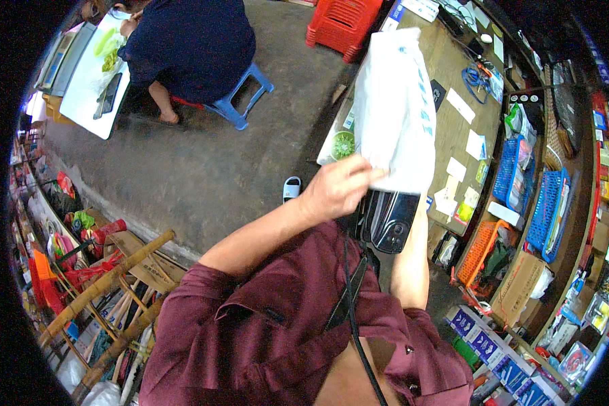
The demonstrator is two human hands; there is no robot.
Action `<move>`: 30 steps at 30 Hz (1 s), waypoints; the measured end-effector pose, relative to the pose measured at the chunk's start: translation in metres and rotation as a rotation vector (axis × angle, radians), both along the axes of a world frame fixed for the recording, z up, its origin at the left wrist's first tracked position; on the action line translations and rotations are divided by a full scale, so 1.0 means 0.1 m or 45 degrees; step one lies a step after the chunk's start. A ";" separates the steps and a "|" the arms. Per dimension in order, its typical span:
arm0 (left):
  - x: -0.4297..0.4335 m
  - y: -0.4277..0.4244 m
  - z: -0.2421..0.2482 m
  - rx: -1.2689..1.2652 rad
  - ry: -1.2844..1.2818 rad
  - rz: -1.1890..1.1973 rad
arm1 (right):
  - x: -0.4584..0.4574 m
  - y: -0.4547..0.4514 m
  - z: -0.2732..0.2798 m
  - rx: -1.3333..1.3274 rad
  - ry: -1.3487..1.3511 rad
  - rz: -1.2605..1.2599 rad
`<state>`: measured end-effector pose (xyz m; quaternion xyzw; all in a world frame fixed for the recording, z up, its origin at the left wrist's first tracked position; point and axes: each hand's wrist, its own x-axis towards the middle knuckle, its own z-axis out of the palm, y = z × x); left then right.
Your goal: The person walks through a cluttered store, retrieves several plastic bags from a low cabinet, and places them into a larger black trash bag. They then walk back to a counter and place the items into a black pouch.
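Observation:
A white plastic bag (396, 111) with blue printing hangs over the far part of a glossy black appliance (393, 223), whose exact kind I cannot tell. The appliance's near end, rounded and shiny, sticks out of the bag towards my body. My left hand (342, 185) pinches the bag's near edge on its left side, thumb and fingers close together. On the right, my right forearm (411, 264) runs up behind the appliance and the bag. They hide my right hand, so its grip does not show.
Beyond the bag stands a wooden desk (467, 132) with papers and cables. Shelves with blue baskets (548, 213) and an orange basket (479, 254) line the right. A person (188, 45) sits on a blue stool (241, 96) by a white table (89, 96). A bamboo ladder (106, 279) leans lower left.

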<state>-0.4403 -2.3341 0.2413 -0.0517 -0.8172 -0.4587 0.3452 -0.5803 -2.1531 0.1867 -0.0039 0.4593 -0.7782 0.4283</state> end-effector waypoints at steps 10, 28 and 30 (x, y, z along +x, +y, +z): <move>0.50 -0.48 0.06 0.248 -0.206 0.186 | 0.39 -0.57 0.21 0.044 0.174 -0.060; 0.47 -1.19 0.36 0.901 -0.486 0.456 | 0.63 -2.13 0.07 0.017 -0.230 0.152; 0.40 -1.28 0.29 0.995 -0.434 0.489 | 0.66 -2.19 0.08 0.174 -0.501 0.176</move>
